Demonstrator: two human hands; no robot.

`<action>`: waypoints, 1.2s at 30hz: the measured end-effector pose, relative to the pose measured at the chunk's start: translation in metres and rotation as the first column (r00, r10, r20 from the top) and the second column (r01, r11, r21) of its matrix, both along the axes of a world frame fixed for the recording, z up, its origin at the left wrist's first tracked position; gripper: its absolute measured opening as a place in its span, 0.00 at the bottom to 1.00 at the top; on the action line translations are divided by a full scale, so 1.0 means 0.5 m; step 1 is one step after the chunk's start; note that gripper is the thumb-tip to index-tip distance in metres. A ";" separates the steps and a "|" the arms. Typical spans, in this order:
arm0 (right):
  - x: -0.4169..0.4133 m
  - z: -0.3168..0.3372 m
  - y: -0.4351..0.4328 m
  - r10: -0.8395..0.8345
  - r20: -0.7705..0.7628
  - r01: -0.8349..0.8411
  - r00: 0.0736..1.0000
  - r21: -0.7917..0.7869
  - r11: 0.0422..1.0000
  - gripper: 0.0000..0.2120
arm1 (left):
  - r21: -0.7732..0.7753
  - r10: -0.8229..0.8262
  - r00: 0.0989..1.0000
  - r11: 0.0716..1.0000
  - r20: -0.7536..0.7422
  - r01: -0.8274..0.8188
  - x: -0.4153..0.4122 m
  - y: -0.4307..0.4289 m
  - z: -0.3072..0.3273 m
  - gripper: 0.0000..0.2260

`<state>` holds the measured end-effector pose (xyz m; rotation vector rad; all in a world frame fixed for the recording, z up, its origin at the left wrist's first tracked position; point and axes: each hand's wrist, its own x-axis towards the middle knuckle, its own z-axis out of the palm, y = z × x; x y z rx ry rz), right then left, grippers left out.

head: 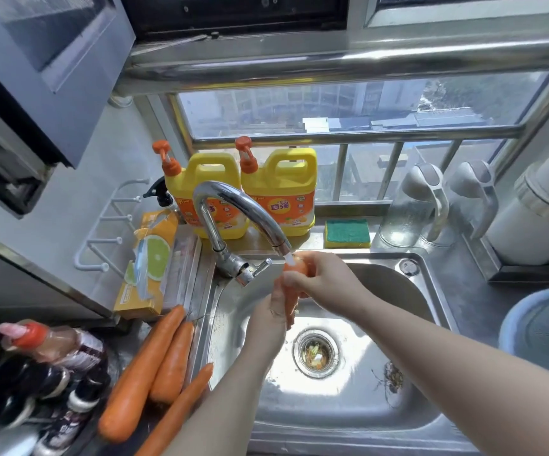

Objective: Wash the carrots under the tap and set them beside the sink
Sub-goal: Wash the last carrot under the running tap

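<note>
Together, both hands grip one carrot [291, 304] under the tap [243, 209]: right hand [319, 274] above, left hand [266, 319] below.

One carrot [296, 268] under the running tap [240, 209], over the sink [348, 406].
Thick end up, mostly hidden, probably wet; three more carrots [171, 363] lie side by side left of the sink.
</note>
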<state>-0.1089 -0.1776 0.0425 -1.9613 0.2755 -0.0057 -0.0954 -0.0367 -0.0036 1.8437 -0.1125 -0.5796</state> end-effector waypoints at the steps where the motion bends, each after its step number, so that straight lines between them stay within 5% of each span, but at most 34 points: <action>1: 0.002 0.000 0.004 -0.013 0.019 0.013 1.000 -0.014 1.000 0.09 | -0.012 0.010 1.000 1.000 -0.006 -0.010 0.000 -0.001 0.001 0.39; 4: 0.006 0.003 0.008 -0.004 0.034 0.005 0.999 -0.030 1.000 0.13 | -0.012 0.011 0.999 1.000 -0.039 -0.012 0.001 -0.002 0.000 0.38; 7: 0.001 0.005 0.005 0.015 -0.011 -0.012 1.000 0.236 0.972 0.18 | 0.004 0.000 0.999 1.000 -0.046 0.000 0.001 0.003 0.000 0.40; 12: 0.003 -0.009 0.004 -0.060 -0.194 0.166 0.979 0.598 0.784 0.21 | -0.075 0.027 0.993 0.997 -0.118 -0.036 -0.010 0.004 -0.007 0.37; 17: -0.028 -0.005 -0.004 0.136 -0.130 0.018 0.982 0.783 0.622 0.12 | -0.193 0.059 0.967 0.975 -0.247 -0.109 -0.014 0.005 0.006 0.38; 23: -0.048 -0.012 0.001 0.035 -0.035 -0.018 0.999 0.410 0.912 0.19 | -0.150 0.123 0.931 0.972 -0.343 -0.183 -0.020 -0.011 0.032 0.23; 36: -0.059 -0.007 0.011 -0.077 0.049 0.081 0.996 -0.085 0.993 0.20 | -0.394 0.090 0.932 0.889 -0.351 -0.235 -0.018 0.001 0.063 0.12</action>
